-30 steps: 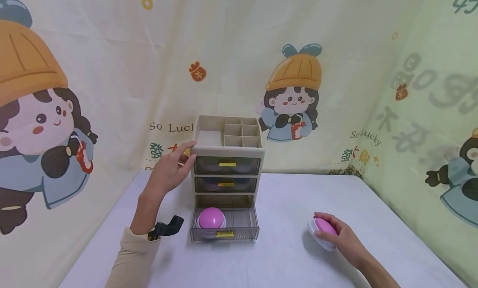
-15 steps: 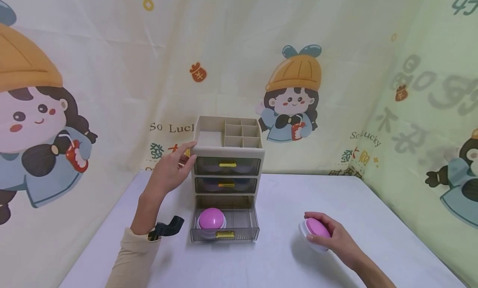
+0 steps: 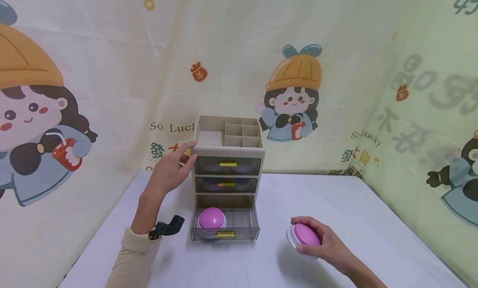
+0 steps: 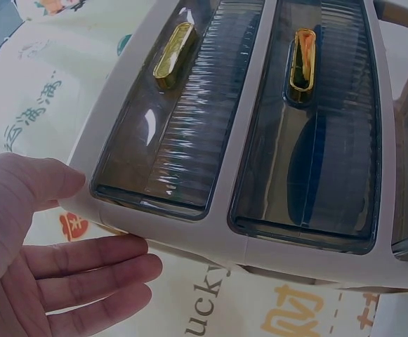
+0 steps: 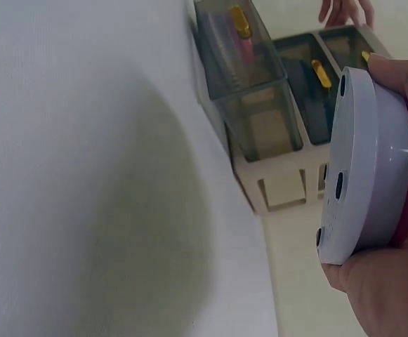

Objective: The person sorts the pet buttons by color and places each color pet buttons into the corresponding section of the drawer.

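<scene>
A beige drawer organizer (image 3: 226,151) stands on the table, its lowest drawer (image 3: 240,221) pulled out. In that drawer's left part sits a round push button (image 3: 211,218) with a pink dome and white base. My left hand (image 3: 171,169) rests against the organizer's upper left edge, thumb on the front frame and fairly straight fingers (image 4: 95,281) along the side. To the right of the organizer, my right hand (image 3: 325,242) grips a second pink-and-white push button (image 3: 307,234), held tilted above the table. Its white underside (image 5: 347,168) with small dark feet shows in the right wrist view.
Two upper drawers (image 3: 228,165) with smoky fronts and gold handles are closed; dark round shapes show faintly inside. The organizer's top has open compartments (image 3: 210,136). A white table (image 3: 239,263) lies beneath, with a printed cloth (image 3: 231,39) behind.
My right hand has moved left with the push button, closer to the organizer. My left hand, the organizer and the button in the drawer have stayed in place.
</scene>
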`<state>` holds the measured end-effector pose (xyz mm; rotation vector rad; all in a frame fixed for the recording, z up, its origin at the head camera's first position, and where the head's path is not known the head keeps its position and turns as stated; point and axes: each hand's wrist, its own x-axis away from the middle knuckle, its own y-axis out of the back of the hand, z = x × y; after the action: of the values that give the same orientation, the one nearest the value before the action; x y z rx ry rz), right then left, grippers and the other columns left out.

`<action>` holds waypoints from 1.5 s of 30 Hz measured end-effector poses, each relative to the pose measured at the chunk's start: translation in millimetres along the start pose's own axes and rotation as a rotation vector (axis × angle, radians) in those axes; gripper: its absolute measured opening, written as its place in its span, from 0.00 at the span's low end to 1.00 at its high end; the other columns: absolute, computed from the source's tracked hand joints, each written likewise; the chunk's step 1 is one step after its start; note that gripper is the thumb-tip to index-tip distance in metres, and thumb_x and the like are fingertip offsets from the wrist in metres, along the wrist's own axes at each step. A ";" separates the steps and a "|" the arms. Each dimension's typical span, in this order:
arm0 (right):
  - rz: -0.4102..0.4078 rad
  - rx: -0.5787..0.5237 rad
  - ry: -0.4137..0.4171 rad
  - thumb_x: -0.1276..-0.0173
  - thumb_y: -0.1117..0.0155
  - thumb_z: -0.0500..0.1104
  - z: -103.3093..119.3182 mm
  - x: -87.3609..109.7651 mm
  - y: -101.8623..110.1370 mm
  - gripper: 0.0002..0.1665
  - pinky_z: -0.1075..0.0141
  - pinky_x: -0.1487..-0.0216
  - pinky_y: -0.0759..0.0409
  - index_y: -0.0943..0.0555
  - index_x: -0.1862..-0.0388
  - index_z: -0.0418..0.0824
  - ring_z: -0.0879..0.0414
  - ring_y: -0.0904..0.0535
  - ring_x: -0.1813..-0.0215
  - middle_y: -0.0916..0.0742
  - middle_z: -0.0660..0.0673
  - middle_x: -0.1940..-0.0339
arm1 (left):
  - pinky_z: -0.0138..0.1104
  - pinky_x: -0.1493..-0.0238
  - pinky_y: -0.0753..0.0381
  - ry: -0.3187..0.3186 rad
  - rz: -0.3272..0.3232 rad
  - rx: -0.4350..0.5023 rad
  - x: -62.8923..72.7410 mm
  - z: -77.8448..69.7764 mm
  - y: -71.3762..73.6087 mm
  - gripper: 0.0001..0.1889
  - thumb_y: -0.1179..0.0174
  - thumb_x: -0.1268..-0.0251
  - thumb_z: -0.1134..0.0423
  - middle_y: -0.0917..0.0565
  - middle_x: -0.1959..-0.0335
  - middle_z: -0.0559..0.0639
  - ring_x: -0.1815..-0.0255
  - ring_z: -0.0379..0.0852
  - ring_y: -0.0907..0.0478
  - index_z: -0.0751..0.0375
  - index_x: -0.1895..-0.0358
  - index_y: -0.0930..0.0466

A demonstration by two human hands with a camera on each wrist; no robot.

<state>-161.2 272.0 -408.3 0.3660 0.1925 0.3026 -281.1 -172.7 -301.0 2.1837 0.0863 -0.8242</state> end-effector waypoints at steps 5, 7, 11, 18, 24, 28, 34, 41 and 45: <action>0.008 0.028 0.028 0.37 0.26 0.36 4.1 -3.6 -5.7 0.35 0.64 0.50 0.17 0.25 0.31 0.42 0.56 0.21 0.46 0.17 0.48 0.37 | 0.50 0.61 0.14 0.005 0.002 -0.001 -0.4 -0.8 0.3 0.23 0.45 0.21 0.56 0.11 0.57 0.61 0.55 0.58 0.13 0.51 0.27 0.28; 0.016 0.031 0.045 0.38 0.26 0.36 6.2 -5.9 -6.6 0.35 0.63 0.51 0.16 0.25 0.32 0.43 0.55 0.21 0.46 0.18 0.46 0.37 | 0.50 0.61 0.14 0.007 0.003 -0.002 -0.4 -1.2 0.6 0.23 0.45 0.21 0.56 0.11 0.57 0.61 0.55 0.58 0.13 0.51 0.27 0.28; 0.040 0.023 0.075 0.38 0.25 0.35 12.1 -12.2 -7.9 0.35 0.62 0.52 0.15 0.25 0.32 0.41 0.55 0.20 0.47 0.19 0.39 0.36 | 0.51 0.61 0.14 0.005 0.002 -0.001 0.0 -1.7 1.0 0.23 0.45 0.21 0.57 0.11 0.57 0.61 0.55 0.58 0.13 0.52 0.27 0.28; 0.072 0.011 0.112 0.38 0.25 0.36 22.9 -25.6 -11.1 0.35 0.60 0.52 0.14 0.26 0.32 0.39 0.52 0.21 0.46 0.22 0.30 0.35 | 0.50 0.61 0.14 0.006 -0.001 0.000 0.9 -0.4 1.3 0.23 0.45 0.21 0.56 0.11 0.58 0.60 0.55 0.58 0.13 0.52 0.27 0.28; 0.073 0.033 0.130 0.38 0.24 0.36 28.0 -34.5 -15.7 0.34 0.60 0.51 0.14 0.25 0.33 0.41 0.53 0.21 0.45 0.20 0.34 0.36 | 0.50 0.61 0.14 0.009 -0.001 0.001 0.3 -0.1 0.7 0.23 0.45 0.21 0.56 0.11 0.58 0.60 0.56 0.57 0.13 0.51 0.27 0.28; 0.072 0.094 0.169 0.40 0.22 0.39 28.4 -40.3 -18.1 0.35 0.62 0.51 0.14 0.23 0.34 0.45 0.54 0.21 0.45 0.20 0.38 0.36 | 0.50 0.61 0.14 0.013 0.002 0.003 0.6 -0.7 1.4 0.23 0.45 0.22 0.56 0.11 0.58 0.60 0.56 0.57 0.13 0.51 0.27 0.28; 0.068 0.157 0.208 0.42 0.19 0.41 30.9 -48.8 -21.6 0.36 0.63 0.50 0.15 0.23 0.35 0.49 0.53 0.21 0.45 0.19 0.42 0.37 | 0.49 0.61 0.14 0.021 0.007 0.000 0.7 -1.9 2.3 0.23 0.45 0.22 0.56 0.11 0.57 0.60 0.55 0.57 0.13 0.51 0.27 0.28; 0.093 0.153 0.222 0.42 0.20 0.42 37.5 -60.3 -28.5 0.35 0.63 0.49 0.15 0.23 0.35 0.49 0.51 0.20 0.45 0.19 0.43 0.38 | 0.49 0.62 0.14 0.018 0.002 -0.003 0.4 -0.6 1.6 0.23 0.45 0.22 0.56 0.11 0.57 0.60 0.55 0.57 0.13 0.51 0.27 0.28; 0.118 0.137 0.241 0.41 0.20 0.42 38.8 -66.9 -34.4 0.35 0.63 0.48 0.15 0.23 0.35 0.47 0.52 0.20 0.45 0.19 0.42 0.38 | 0.49 0.62 0.14 0.019 0.003 -0.002 0.3 -0.5 0.4 0.23 0.45 0.22 0.55 0.11 0.57 0.60 0.55 0.57 0.13 0.50 0.27 0.28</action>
<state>-205.9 207.2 -377.0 0.4770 0.4309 0.4517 -280.5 -172.8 -300.7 2.1893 0.0932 -0.8012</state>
